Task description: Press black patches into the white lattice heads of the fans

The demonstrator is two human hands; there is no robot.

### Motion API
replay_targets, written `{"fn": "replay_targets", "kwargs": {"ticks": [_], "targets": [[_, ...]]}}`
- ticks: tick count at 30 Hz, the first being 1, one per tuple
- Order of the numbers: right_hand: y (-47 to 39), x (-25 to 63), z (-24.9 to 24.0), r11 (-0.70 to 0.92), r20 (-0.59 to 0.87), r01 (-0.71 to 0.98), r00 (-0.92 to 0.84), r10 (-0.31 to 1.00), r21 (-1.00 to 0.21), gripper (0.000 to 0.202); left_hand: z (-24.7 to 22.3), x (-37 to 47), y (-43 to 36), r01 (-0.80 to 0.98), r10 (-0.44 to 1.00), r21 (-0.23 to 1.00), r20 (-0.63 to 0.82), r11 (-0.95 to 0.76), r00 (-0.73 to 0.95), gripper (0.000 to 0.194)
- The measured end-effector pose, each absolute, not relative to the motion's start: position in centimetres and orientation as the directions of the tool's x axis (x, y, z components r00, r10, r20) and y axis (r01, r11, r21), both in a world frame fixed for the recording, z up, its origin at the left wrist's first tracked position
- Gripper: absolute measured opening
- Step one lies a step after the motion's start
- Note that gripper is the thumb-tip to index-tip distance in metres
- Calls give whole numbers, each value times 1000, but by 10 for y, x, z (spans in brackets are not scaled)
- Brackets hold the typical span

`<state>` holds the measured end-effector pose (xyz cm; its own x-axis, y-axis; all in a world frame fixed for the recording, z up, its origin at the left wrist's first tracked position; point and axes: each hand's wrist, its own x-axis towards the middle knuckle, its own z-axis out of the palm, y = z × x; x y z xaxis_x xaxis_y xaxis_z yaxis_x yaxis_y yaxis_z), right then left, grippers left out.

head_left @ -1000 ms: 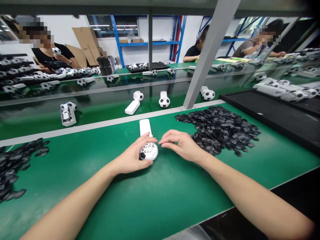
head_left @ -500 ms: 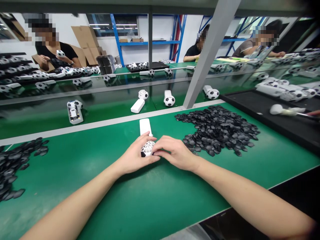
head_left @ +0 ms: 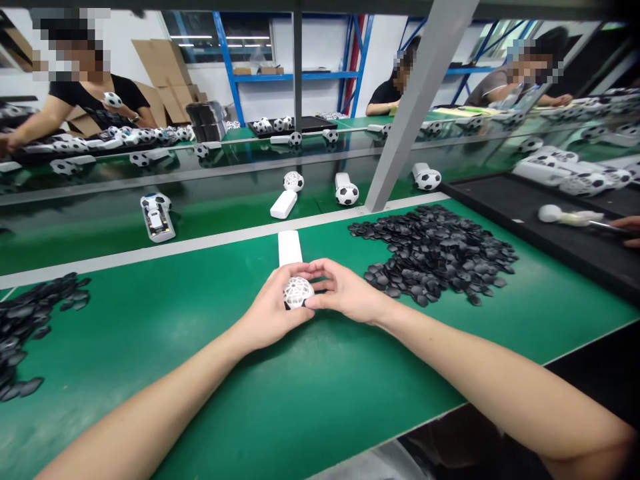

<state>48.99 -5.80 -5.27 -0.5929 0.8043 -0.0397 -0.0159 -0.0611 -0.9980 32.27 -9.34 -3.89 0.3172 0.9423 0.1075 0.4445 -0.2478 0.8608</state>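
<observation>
Between my hands a white lattice ball [head_left: 299, 291] with black patches low on its side rests over the green table. My left hand [head_left: 273, 308] wraps round its left side, thumb below and fingers above. From the right, my right hand [head_left: 350, 291] grips the ball with thumb and fingertips. A white rectangular part [head_left: 290, 247] extends from behind my left fingers, away from me; where it meets the ball is hidden. Right of my hands lies a large pile of black pieces [head_left: 440, 253].
More black pieces [head_left: 30, 327] lie at the far left. Beyond a pale rail [head_left: 210, 245], soccer-ball units [head_left: 347, 193] sit on a green conveyor. A slanted metal post [head_left: 415, 113] rises ahead. At right is a black tray [head_left: 540, 247], with another person's hand [head_left: 627, 230] holding a tool.
My right hand has shifted round the ball, its fingers now reaching the ball's far side. The conveyor units moved slightly right. The person at back left has stretched an arm out sideways.
</observation>
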Motion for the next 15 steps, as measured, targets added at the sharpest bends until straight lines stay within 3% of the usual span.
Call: {"fn": "replay_targets", "kwargs": {"ticks": [4, 6, 10, 15], "targets": [[-53, 490, -54, 48, 24, 24, -596, 803, -999, 44, -40, 319, -93, 392, 937, 893, 82, -220, 340, 56], [-47, 496, -51, 183, 68, 162, -539, 839, -970, 29, -41, 317, -91, 416, 937, 883, 67, -215, 342, 60], [-37, 514, -47, 377, 157, 589, -390, 907, -715, 14, -40, 314, -90, 446, 935, 876, 12, -180, 353, 66], [-39, 521, -48, 424, 67, 727, -465, 883, -540, 19, -41, 319, -92, 451, 954, 878, 23, -162, 298, 53]]}}
